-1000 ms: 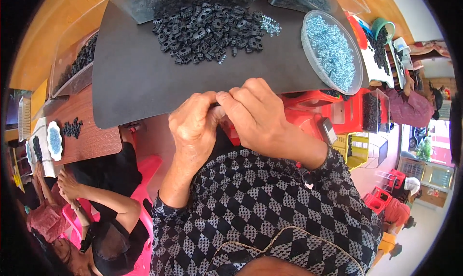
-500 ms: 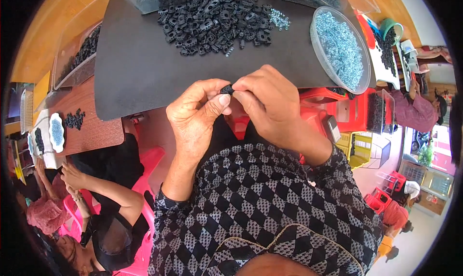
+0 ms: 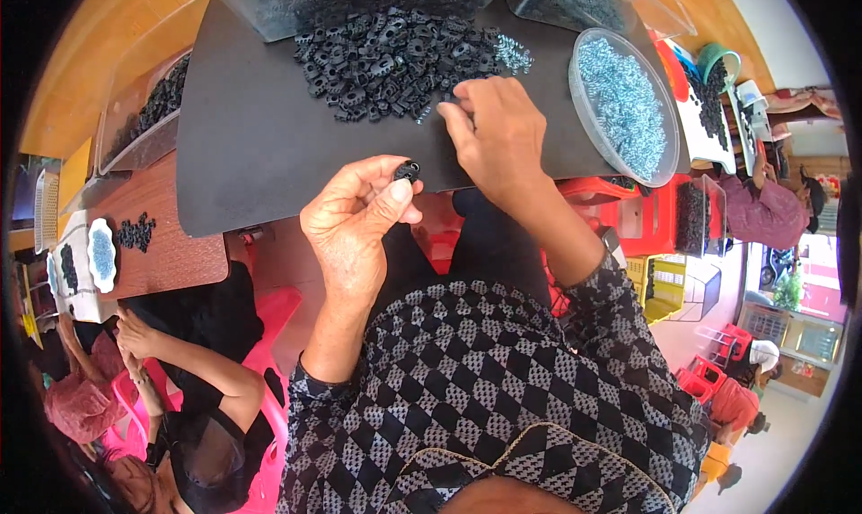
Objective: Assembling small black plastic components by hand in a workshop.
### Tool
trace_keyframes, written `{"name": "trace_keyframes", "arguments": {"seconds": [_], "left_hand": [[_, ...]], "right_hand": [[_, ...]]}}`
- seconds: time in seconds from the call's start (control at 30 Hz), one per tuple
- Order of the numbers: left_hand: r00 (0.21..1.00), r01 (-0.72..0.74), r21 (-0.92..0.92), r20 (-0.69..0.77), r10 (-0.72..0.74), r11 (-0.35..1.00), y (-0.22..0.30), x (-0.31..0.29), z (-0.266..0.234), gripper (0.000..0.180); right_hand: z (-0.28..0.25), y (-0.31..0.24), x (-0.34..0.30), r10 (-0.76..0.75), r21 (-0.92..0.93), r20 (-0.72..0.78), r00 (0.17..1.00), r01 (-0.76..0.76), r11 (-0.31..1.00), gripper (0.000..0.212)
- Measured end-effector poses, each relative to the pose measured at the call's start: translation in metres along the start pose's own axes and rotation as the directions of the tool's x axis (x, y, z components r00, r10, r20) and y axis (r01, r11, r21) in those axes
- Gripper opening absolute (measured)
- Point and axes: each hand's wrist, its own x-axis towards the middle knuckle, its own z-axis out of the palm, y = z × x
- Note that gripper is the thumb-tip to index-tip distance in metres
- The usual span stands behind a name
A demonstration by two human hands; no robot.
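Between thumb and forefinger, my left hand [image 3: 346, 218] grips a small black plastic cord lock [image 3: 409, 171], with a hole at its upper end. It is held just off the near edge of the dark table [image 3: 260, 146]. My right hand [image 3: 503, 132] is over the table at the near right side of a heap of black cord lock pieces [image 3: 377, 61]. Its thumb and forefinger are apart; the other fingertips are partly hidden. A few small metal springs [image 3: 513, 54] lie at the heap's right end.
A round clear tub [image 3: 671, 110] of springs stands at the table's right edge. Clear bins [image 3: 269, 16] line the far side. To the left, a co-worker [image 3: 202, 370] sits by a brown table [image 3: 180, 236]. Red stools [image 3: 642, 222] and a yellow crate [image 3: 666, 289] are at right.
My right hand has left the cord lock and moved up to the heap, its fingers parting. My left hand has shifted slightly left, still holding the piece.
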Motion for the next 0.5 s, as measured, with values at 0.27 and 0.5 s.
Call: {"name": "trace_keyframes", "arguments": {"seconds": [0.27, 0.5], "left_hand": [[1.0, -0.015, -0.008, -0.004, 0.015, 1.0, -0.002, 0.001, 0.0, 0.019], [1.0, 0.005, -0.02, 0.018, -0.005, 1.0, -0.001, 0.0, 0.002, 0.019]], "right_hand": [[0.006, 0.004, 0.002, -0.103, -0.024, 0.026, 0.994, 0.103, 0.994, 0.023], [-0.027, -0.007, -0.013, 0.25, 0.633, 0.348, 0.903, -0.424, 0.648, 0.011]]}}
